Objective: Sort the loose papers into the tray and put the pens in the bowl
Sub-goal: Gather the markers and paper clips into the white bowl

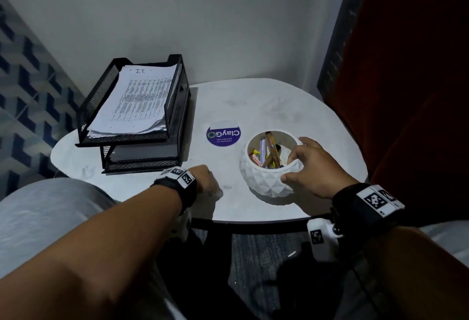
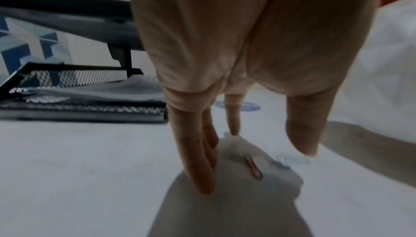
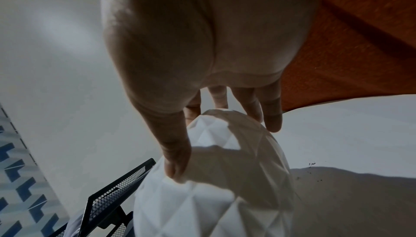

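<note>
Right hand (image 1: 317, 167) is on the white faceted bowl (image 1: 269, 180): thumb pressed to the near outer wall, fingers curled over the rim on the far side, tips dipping inside. In the right wrist view the palm blocks most of the bowl's opening, so its contents don't show there.

Pens (image 1: 270, 152) stand and lean inside the bowl; only the head view shows them, partly cut off by the rim and the fingers. Can't count them reliably.

Left hand (image 1: 206, 180) sits low over the table (image 1: 279, 106) near its front edge, between the tray and the bowl. The left wrist view shows the fingers (image 2: 198, 160) hanging straight down and relaxed, thumb spread apart, holding nothing. A paper clip (image 2: 253, 167) lies on the table just under them, in the hand's shadow; can't tell if any fingertip touches it. In the head view the clip is only a faint smudge.

Papers (image 1: 139, 101) are stacked in the top tier of the black mesh tray (image 1: 101, 96), back left of the table; print too small to read apart from "I.T." at the top. Lower tier is shadowed and its contents are unclear.

Round purple sticker (image 1: 223, 134) on the table between tray and bowl.
</note>
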Available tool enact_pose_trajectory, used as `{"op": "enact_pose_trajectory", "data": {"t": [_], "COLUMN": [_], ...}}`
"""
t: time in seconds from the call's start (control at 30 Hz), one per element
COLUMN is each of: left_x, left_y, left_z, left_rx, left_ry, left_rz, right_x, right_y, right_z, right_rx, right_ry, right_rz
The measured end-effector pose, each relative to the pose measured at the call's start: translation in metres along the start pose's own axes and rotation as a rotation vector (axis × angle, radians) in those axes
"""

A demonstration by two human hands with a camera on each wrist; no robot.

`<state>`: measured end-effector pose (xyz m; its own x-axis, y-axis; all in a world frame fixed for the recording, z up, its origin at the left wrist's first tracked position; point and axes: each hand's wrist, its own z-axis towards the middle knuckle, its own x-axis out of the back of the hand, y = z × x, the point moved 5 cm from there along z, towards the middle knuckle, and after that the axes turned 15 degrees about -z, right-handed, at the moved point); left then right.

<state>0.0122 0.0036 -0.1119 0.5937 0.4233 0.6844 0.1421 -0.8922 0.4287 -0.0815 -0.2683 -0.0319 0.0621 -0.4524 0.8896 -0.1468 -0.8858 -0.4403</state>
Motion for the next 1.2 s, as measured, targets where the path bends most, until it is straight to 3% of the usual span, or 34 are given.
{"op": "enact_pose_trajectory", "data": {"t": [0.13,0.27,0.4,0.6,0.93,1.07,1.2], "left_x": [-0.017,-0.024,-0.031,-0.038,-0.031,-0.024,0.001], "left_y": [-0.002,0.013,0.027,0.036,0.036,0.027,0.015], "left_z": [0.01,0.018,0.024,0.031,0.033,0.032,0.034], "left_rx": [0.067,-0.015,-0.098,-0.237,-0.246,-0.231,-0.159], "left_ry": [0.225,0.224,0.127,0.145,0.118,0.115,0.254], "left_rz": [0.006,0.077,0.069,0.055,0.135,-0.011,-0.378], "right_x": [0.0,0.001,0.003,0.002,-0.002,-0.002,-0.001], "right_y": [0.005,0.009,0.011,0.012,0.011,0.011,0.011], "right_z": [0.0,0.0,0.0,-0.001,0.001,0.0,-0.001], "right_rx": [-0.006,-0.009,-0.018,-0.023,-0.025,-0.027,-0.031], "right_ry": [0.01,0.017,0.017,0.005,-0.003,-0.012,-0.01], "right_rz": [0.002,0.007,0.001,-0.008,-0.02,-0.023,-0.036]}}
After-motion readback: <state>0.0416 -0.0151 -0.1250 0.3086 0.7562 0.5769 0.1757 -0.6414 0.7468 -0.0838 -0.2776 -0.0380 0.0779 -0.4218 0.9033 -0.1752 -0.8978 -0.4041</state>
